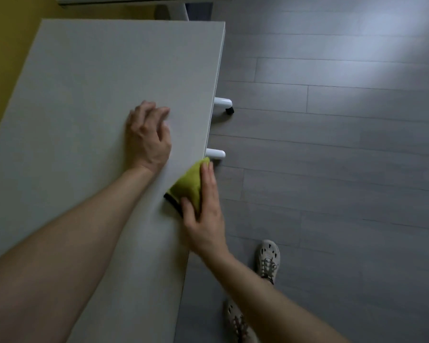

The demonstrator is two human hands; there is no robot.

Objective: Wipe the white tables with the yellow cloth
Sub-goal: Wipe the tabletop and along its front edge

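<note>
A white table (pixel 92 95) fills the left and middle of the view. The yellow cloth (pixel 187 185), with a dark trim at its lower corner, lies on the table's right edge. My right hand (pixel 204 214) presses flat on the cloth, fingers stretched along the edge and thumb on the cloth's lower corner. My left hand (pixel 148 137) rests on the tabletop just left of the cloth, fingers loosely curled and apart, holding nothing.
A second white table (pixel 144 0) stands beyond the far edge. White table legs (pixel 222 103) with a black caster stick out to the right over the grey plank floor (pixel 332 157). My shoes (pixel 269 259) stand near the table's right edge. A yellow wall (pixel 8 45) runs along the left.
</note>
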